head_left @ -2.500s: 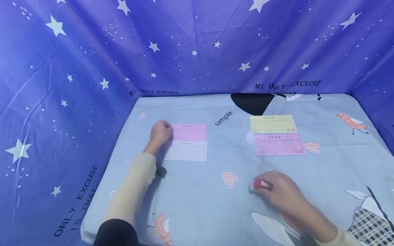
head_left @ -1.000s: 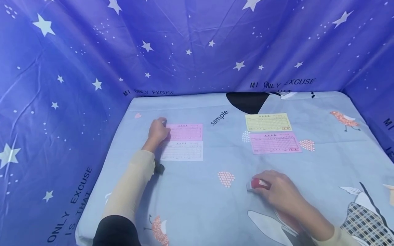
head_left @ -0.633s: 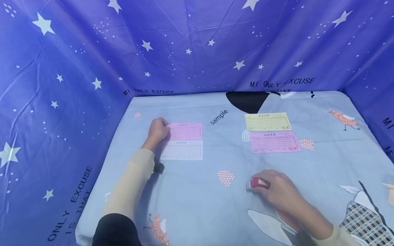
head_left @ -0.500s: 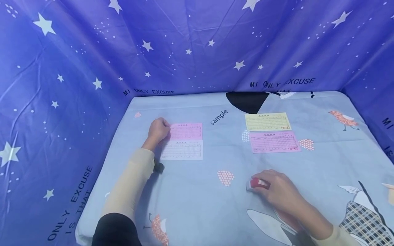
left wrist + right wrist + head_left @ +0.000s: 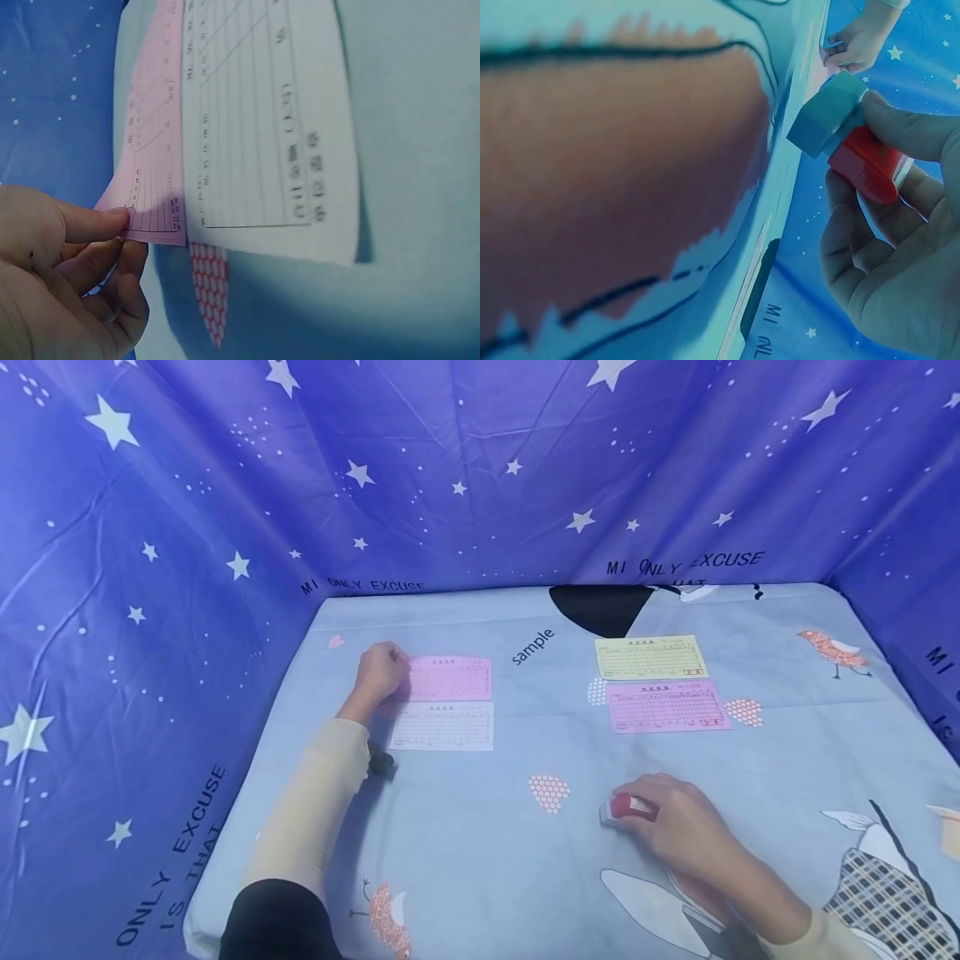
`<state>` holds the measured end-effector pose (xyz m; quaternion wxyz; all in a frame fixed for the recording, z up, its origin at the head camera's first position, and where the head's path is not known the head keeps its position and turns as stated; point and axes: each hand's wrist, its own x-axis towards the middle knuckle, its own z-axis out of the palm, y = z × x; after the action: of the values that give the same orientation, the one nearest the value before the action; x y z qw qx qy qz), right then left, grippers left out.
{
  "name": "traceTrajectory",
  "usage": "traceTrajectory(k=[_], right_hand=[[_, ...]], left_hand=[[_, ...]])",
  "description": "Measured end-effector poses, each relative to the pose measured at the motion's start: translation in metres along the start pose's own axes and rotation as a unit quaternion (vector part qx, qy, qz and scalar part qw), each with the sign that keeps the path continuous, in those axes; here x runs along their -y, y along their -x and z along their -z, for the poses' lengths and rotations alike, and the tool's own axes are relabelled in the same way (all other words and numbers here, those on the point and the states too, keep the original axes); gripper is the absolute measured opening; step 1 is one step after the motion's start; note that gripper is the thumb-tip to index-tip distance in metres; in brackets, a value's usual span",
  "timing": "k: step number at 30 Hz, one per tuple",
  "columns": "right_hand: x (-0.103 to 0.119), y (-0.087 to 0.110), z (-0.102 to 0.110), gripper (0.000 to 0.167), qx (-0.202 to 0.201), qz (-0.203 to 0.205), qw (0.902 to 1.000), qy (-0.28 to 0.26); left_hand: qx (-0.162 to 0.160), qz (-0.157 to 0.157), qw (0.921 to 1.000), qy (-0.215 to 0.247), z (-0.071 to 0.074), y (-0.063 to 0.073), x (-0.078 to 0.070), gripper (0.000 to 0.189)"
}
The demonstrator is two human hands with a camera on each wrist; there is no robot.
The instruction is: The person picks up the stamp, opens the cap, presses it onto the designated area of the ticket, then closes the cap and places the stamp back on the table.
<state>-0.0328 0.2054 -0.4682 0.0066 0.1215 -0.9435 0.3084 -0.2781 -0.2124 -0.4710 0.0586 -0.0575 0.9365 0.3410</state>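
My left hand (image 5: 380, 670) pinches the left end of a pink printed form (image 5: 452, 679), thumb on top and fingers beneath. In the left wrist view that end of the pink form (image 5: 154, 180) bends up off the cloth. A white printed form (image 5: 442, 727) lies just below it, towards me. In my right hand (image 5: 684, 818) is a red stamp (image 5: 628, 807) with a clear cap, gripped between thumb and fingers over the cloth. The right wrist view shows the cap (image 5: 829, 112) on the end of the stamp's red body (image 5: 866, 163).
At the right lie a yellow form (image 5: 649, 658) and another pink form (image 5: 667, 707), each with a red mark in its lower right corner. A pale blue patterned cloth (image 5: 480, 843) covers the table. Purple star-printed curtains (image 5: 480, 452) rise behind and beside it.
My left hand has shifted slightly left and back, and the upper left pink form has moved a little with it, its left end lifting. The right hand keeps still with the stamp.
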Motion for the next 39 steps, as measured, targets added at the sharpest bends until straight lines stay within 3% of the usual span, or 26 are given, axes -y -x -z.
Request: traceTrajectory(k=[9, 21, 39], right_hand=[[0.001, 0.0, 0.002, 0.033, -0.016, 0.022, 0.9996, -0.005], [0.005, -0.001, 0.004, 0.033, -0.016, 0.027, 0.9994, -0.013], [0.008, 0.002, 0.003, 0.034, -0.019, 0.034, 0.9992, -0.007]], left_hand=[[-0.01, -0.018, 0.9995, 0.022, 0.011, 0.007, -0.008, 0.018], [-0.028, -0.042, 0.9982, 0.031, 0.02, 0.018, -0.02, 0.012], [-0.031, -0.012, 0.9952, 0.092, 0.016, 0.031, -0.015, 0.016]])
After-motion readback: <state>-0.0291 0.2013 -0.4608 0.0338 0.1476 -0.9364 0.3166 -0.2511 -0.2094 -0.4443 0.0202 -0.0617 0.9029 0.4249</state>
